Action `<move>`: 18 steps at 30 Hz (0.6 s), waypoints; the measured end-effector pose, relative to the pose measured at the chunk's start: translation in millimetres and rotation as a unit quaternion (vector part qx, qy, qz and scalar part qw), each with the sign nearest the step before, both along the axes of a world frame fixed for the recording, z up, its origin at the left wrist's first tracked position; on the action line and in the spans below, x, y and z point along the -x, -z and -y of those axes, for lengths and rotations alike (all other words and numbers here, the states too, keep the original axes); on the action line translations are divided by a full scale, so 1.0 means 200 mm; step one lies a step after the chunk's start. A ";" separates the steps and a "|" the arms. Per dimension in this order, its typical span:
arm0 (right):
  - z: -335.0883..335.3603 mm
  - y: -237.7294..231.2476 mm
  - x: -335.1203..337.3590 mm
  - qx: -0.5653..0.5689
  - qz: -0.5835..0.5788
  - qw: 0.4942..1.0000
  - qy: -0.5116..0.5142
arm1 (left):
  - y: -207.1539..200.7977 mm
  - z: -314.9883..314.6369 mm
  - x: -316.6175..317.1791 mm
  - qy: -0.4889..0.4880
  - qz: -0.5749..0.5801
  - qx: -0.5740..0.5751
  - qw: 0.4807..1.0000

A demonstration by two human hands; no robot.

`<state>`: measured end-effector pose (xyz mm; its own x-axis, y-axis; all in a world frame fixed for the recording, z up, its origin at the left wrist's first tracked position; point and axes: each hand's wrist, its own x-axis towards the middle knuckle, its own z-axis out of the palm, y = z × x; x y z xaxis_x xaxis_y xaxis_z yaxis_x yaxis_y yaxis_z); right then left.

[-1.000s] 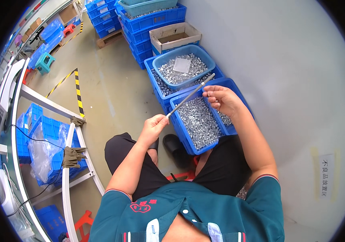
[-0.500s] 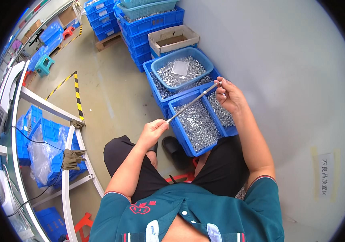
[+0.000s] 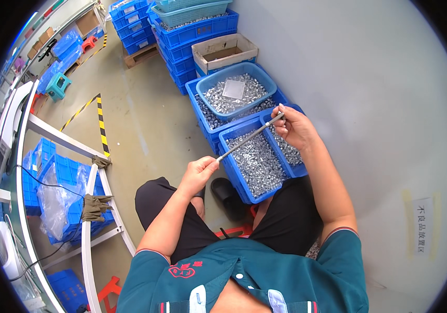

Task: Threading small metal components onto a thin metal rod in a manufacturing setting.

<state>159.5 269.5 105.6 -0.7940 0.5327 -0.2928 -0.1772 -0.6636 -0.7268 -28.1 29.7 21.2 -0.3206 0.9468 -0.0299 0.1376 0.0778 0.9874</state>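
A thin grey metal rod [image 3: 244, 142] slants across the front of the blue divided bin [image 3: 252, 199]. Its lower left end is pinched in the closed fingers of my left hand [image 3: 199, 173]. At the upper right end, the fingers of my right hand [image 3: 296, 128] close round the tip; a small shiny piece shows at the fingertips, too small to name. A pale ring-like piece sits on the rod just short of my right hand. Below the rod, both compartments of the bin hold many small silvery metal parts [image 3: 260, 164].
Behind the bin, a light blue basin [image 3: 200, 94] of metal parts with a clear square lid [image 3: 233, 89] rests on another crate. Farther back are an open carton [image 3: 252, 52] and stacked blue crates [image 3: 202, 34]. A white-legged bench [image 3: 86, 250] is on the left, a wall [image 3: 380, 104] on the right.
My right hand and the rod's upper end have come slightly lower and nearer. My left hand stays almost where it was, still pinching the lower end.
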 end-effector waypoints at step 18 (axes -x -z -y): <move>0.18 0.00 0.10 -0.222 0.135 0.965 -0.039 | 0.03 -0.02 0.00 -0.016 0.028 -0.017 0.999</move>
